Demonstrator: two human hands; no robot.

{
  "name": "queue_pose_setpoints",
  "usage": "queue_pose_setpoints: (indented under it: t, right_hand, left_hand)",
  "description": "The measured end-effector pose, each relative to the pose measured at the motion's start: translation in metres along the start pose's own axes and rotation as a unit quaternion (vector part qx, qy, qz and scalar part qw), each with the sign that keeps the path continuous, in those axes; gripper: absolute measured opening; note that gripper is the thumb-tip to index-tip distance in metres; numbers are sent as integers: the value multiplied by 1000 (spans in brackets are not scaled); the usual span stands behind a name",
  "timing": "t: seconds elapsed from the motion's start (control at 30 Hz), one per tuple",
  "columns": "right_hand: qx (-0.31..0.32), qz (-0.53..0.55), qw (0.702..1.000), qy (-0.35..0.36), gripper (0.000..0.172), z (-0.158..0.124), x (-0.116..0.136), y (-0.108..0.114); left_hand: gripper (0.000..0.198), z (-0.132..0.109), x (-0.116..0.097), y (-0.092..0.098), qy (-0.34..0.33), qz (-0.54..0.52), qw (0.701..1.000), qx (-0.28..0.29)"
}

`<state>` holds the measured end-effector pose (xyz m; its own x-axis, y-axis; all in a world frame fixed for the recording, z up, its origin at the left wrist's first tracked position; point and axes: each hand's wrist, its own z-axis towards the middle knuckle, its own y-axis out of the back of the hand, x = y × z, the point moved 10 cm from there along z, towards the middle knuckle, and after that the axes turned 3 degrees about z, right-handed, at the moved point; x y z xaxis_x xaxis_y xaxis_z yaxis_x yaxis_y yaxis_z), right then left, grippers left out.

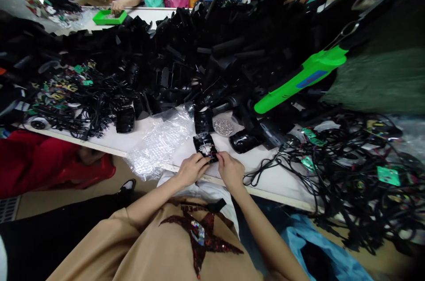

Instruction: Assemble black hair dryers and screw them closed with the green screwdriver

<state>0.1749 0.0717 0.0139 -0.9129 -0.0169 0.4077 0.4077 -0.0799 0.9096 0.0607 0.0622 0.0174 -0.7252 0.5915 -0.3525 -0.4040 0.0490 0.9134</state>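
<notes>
A black plastic housing (205, 144) lies at the table's front edge, its inner side up, with pale parts and thin wires inside. My left hand (193, 169) is closed on its near left side, fingertips at the lower rim. At its near right corner my right hand (231, 170) is closed in a pinch, close to a thin red wire; the fingers hide what is between them. Just behind are another black housing (203, 121) and a round dish of small metal screws (223, 127). A glossy black shell (245, 140) sits to the right.
A green electric screwdriver (300, 79) hangs over the right side. Clear bubble wrap (162, 139) lies left. Black cords with green circuit boards (388, 175) are heaped right, more cords (96, 108) left. Black parts (212, 51) pile behind. Across the table, a person's hand reaches into a green tray (99, 19).
</notes>
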Motion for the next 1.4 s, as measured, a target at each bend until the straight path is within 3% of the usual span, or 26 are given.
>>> queue_pose_setpoints:
  t: [0.27, 0.57, 0.77, 0.93, 1.17, 1.3, 1.4]
  right_hand:
    - [5, 56, 998, 3, 34, -21, -2, 0]
    - [-17, 45, 999, 16, 31, -21, -1, -6]
    - [15, 39, 999, 27, 31, -22, 5, -10]
    - [49, 32, 998, 36, 29, -13, 8, -9]
    - [56, 88, 994, 29, 30, -12, -2, -9]
    - [66, 129, 988, 55, 30, -18, -5, -7]
    - [52, 130, 989, 35, 30, -23, -11, -5]
  left_hand:
    - [28, 2, -2, -1, -16, 11, 1000, 19]
    - [28, 3, -4, -5, -34, 30, 999, 24]
    - [27, 4, -3, -4, -32, 21, 999, 26]
    - [25, 9, -4, -3, -25, 21, 998, 60]
    - [34, 13, -8, -5, -42, 81, 991, 100]
    - [33, 14, -9, -4, -40, 78, 992, 95]
    - [32, 14, -8, -4, -35, 63, 993, 88]
